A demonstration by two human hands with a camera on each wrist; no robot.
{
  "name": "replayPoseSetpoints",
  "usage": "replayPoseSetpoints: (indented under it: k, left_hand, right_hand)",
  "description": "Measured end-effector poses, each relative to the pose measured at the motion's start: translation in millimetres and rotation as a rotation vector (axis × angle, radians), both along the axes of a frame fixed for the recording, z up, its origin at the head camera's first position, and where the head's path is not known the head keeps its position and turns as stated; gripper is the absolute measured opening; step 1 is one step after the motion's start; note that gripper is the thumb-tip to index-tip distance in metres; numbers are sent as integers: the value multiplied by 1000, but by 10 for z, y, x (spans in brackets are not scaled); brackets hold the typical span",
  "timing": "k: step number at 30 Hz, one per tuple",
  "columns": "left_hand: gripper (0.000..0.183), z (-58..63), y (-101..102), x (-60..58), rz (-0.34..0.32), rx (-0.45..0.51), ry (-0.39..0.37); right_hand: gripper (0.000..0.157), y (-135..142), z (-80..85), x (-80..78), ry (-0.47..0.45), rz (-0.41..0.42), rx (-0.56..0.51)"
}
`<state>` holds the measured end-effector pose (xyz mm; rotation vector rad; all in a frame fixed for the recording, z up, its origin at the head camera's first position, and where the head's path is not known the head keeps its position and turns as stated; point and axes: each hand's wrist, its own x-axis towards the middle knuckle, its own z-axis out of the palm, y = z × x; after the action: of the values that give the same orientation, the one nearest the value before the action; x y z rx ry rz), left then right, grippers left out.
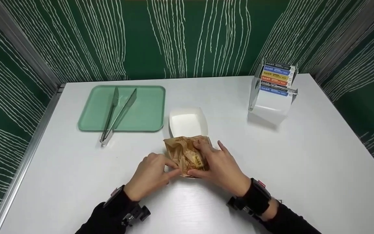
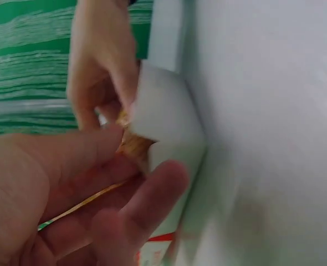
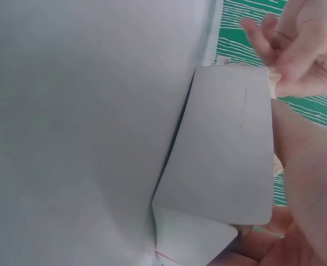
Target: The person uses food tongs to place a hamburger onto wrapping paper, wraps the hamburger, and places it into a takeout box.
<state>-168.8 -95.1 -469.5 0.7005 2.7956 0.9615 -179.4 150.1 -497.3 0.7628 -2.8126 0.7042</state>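
Observation:
A white paperboard burger box point(image 1: 188, 121) stands unfolded on the table, its lid laid back behind the base. In the base sits a crumpled brown printed paper wrapper point(image 1: 178, 149); whatever is inside it is hidden. My left hand point(image 1: 151, 174) pinches the wrapper's edge at the near left corner, between thumb and fingers. From the right, my right hand point(image 1: 222, 165) grips the wrapper, thumb along the near side and fingers over the far part. Both wrist views show the box's plain outer wall point(image 3: 219, 149) with the hands at its upper rim.
At the back left lies a green tray point(image 1: 144, 110), with metal tongs point(image 1: 110, 118) across it and their end over its front edge. A rack of small colour-labelled boxes point(image 1: 274, 79) stands at the back right. Green patterned walls border the table.

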Motion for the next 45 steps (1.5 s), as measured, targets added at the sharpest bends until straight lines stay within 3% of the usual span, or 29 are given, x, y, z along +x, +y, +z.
replayPoseSetpoints:
  k: [2, 7, 11, 14, 17, 21, 24, 26, 29, 31, 37, 41, 45]
  left_hand:
    - [8, -46, 38, -2, 42, -12, 38]
    - [6, -101, 110, -7, 114, -58, 46]
    - [5, -101, 133, -5, 104, -82, 109]
    - [4, -66, 90, -13, 74, -66, 107]
    - [9, 16, -18, -64, 76, 34, 17]
    - [29, 91, -167, -241, 196, 226, -96]
    - [42, 74, -225, -401, 267, 305, -207]
    - [51, 59, -248, -479, 306, 352, -325]
    - [63, 14, -276, -562, 376, 431, -475]
    - [62, -22, -287, -595, 403, 466, -520]
    - [29, -105, -238, -630, 325, 452, -556]
    - [13, -140, -169, -639, 253, 468, -500]
    - [11, -180, -89, -638, 181, 441, -419]
  right_hand:
    - [90, -3, -7, 5, 0, 1, 5]
    - [94, -12, -12, 14, 7, 10, 16]
    - [95, -18, 2, 5, -16, -2, 10]
    - [96, -27, 9, 0, -28, -9, 7]
    - [97, -33, 15, 4, -25, -6, 7]
    - [105, -24, 21, 8, -21, -3, 19]
    - [108, -15, 25, 6, -20, -5, 30]
    - [109, -10, 26, 5, -20, -5, 32]
    - [105, -6, 28, 3, -22, -8, 28]
    - [102, -3, 28, 4, -28, -9, 25]
    - [104, 5, 28, 4, -38, -7, 28]
    - [108, 15, 25, 5, -43, -1, 23]
    - [100, 19, 21, -6, -45, 15, -6]
